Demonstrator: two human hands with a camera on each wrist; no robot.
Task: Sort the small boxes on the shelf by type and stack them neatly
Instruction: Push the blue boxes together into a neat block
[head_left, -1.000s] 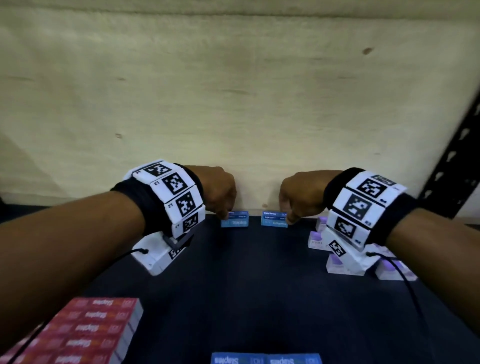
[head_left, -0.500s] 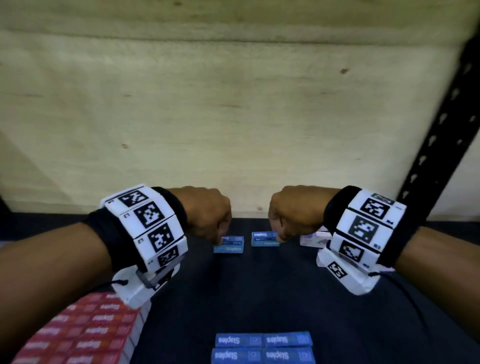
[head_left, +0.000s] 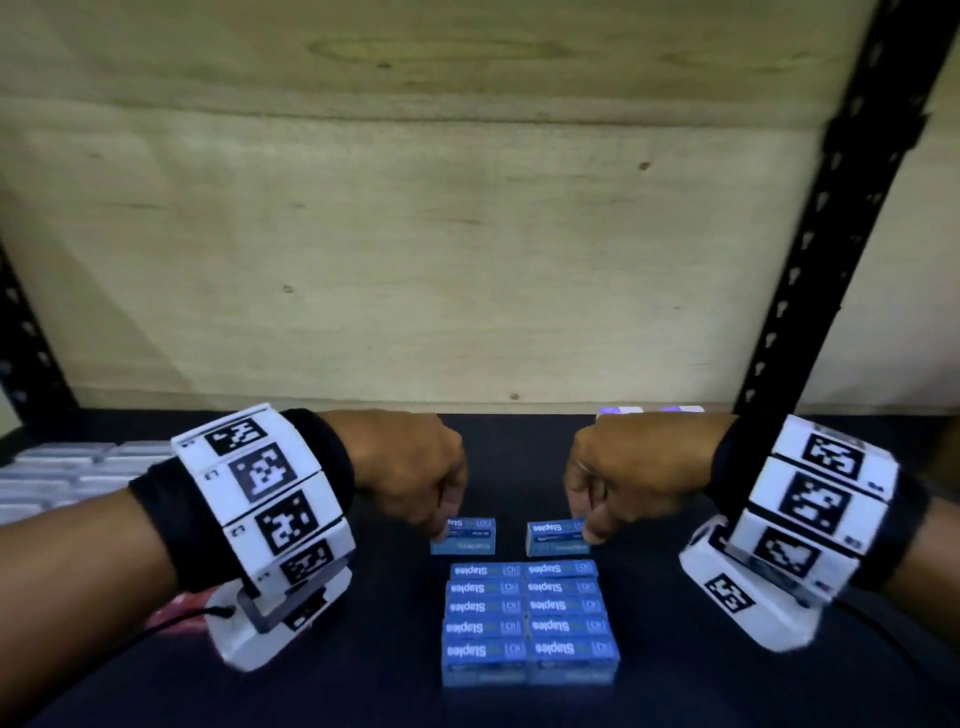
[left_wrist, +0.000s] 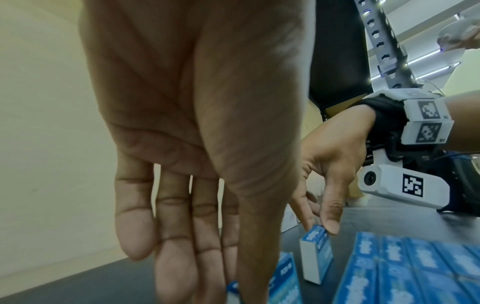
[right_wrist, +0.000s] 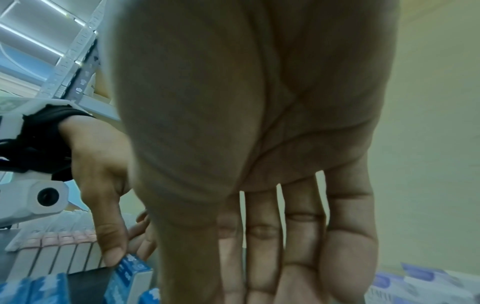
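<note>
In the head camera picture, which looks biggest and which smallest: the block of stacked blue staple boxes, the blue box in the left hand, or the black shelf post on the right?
1. Black shelf post, largest, though nearness to the camera may exaggerate it.
2. Stacked blue block.
3. Blue box in the left hand, smallest.

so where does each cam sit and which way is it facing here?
Head: on the head, looking forward and down at the blue box stack; both forearms, left hand and right hand show.
Left wrist: looks along its own palm; right hand opposite.
Right wrist: looks along its own palm; left hand opposite.
Shared: each hand pinching a blue box.
</note>
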